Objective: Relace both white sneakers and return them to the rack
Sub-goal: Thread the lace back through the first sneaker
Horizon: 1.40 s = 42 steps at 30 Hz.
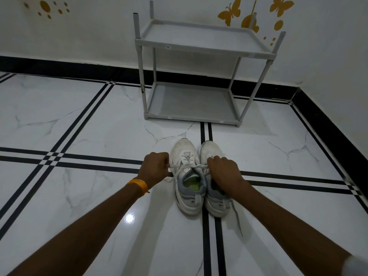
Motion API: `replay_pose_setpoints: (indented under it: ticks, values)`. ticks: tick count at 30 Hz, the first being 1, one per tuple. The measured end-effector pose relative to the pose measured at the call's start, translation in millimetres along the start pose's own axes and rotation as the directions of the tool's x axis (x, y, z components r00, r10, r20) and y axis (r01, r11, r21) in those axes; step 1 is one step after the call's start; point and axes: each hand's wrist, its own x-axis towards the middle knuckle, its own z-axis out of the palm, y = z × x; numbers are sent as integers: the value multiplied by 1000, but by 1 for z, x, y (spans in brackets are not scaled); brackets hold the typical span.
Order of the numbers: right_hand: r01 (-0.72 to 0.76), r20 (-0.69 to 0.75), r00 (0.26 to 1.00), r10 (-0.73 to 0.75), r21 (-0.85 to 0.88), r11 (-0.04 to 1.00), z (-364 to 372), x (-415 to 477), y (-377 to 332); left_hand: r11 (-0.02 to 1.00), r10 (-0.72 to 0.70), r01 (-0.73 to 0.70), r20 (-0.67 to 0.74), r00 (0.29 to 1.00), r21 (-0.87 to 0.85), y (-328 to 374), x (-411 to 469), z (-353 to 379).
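Two white sneakers stand side by side on the floor, toes pointing away from me. The left sneaker (186,154) has its lace (187,165) stretched taut sideways across the top eyelets. My left hand (155,168) is closed on the lace's left end. My right hand (223,170) is closed on the right end and lies over the right sneaker (209,150), hiding its tongue. A loose lace (238,220) trails on the floor beside the right sneaker's heel. The grey two-shelf rack (199,116) stands against the wall beyond the shoes, both shelves bare.
White marble floor tiles with black stripe lines (206,236) spread all around. A black skirting (59,66) runs along the white walls, which meet in a corner at the right. Yellow butterfly decals (229,12) mark the wall behind the rack.
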Motion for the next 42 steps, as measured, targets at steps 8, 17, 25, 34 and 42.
replay_pose_setpoints:
  ticks: [8, 17, 25, 34, 42]
  values:
    - [72, 88, 994, -57, -175, 982, -9, -7, -5, 988, 38, -46, 60, 997, 145, -9, -6, 6]
    - [83, 81, 994, -69, -195, 977, -2, -5, -4, 982, 22, -29, 40, 999, 185, -23, -7, 13]
    - [-133, 80, 991, 110, 396, 909, -33, -12, 4, 976, -48, 84, 178, 983, -201, -21, -6, 10]
    - [118, 59, 990, -124, 103, 988, -46, -18, -53, 962, 191, -156, 142, 971, -224, 26, 1, 23]
    - [-77, 20, 997, 79, 559, 826, -21, -13, -38, 989, 143, -143, -7, 990, -29, 16, -12, 42]
